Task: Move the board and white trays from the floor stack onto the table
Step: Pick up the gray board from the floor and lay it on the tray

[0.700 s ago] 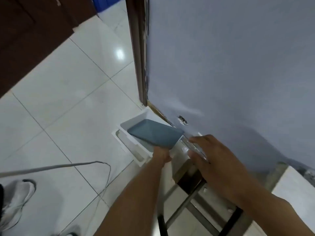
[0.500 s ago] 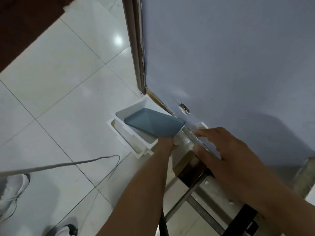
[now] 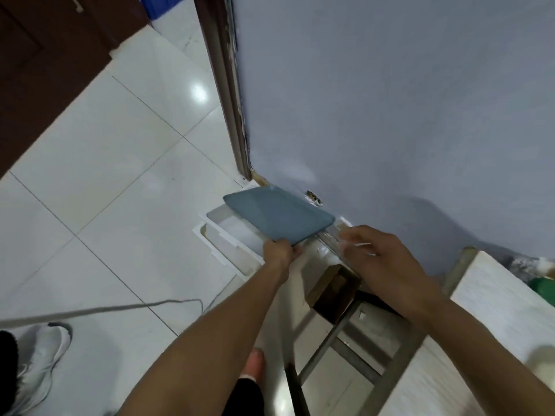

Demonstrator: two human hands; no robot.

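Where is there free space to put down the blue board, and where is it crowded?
Free: the pale table top at right, and the bare floor tiles left of the white trays. Crowded: the wall corner, where left hand, blue board and right hand meet.

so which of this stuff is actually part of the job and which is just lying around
Part of the job:
- blue-grey board, gripped by the left hand
- white trays on the floor
- table
- right hand, reaching beside the board

Just lying about:
- grey cable
- white shoe
- green object
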